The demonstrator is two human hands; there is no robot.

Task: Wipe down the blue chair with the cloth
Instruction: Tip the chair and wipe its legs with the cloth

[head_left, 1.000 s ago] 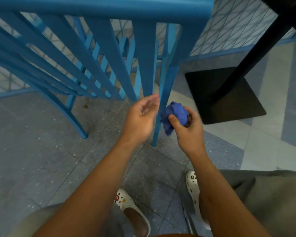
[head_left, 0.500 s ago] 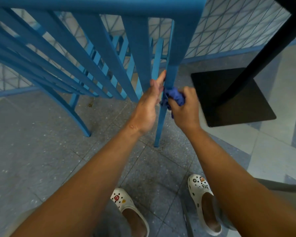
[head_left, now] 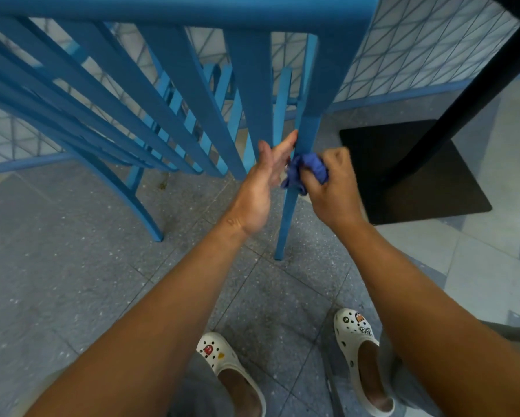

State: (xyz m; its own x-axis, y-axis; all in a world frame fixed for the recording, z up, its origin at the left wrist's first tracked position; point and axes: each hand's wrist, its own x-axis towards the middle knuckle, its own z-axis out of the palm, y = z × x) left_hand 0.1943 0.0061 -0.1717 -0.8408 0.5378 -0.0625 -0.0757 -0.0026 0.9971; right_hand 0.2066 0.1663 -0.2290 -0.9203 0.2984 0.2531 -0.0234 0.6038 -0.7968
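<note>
The blue chair fills the upper half of the view, seen from behind and above, with slanted back slats and thin legs. My right hand grips a bunched dark blue cloth and holds it against the chair's rear right leg. My left hand is beside that leg on its left, fingers straight, fingertips touching the leg just above the cloth.
A black table post rises from a square black base on the floor right of the chair. The floor is grey speckled tile. My feet in white clogs stand below. A tiled wall with a blue skirting lies behind.
Both hands have moved up the leg from lower down. The left hand went from apart and cupped to straight fingers touching the leg; the cloth now presses on the leg.
</note>
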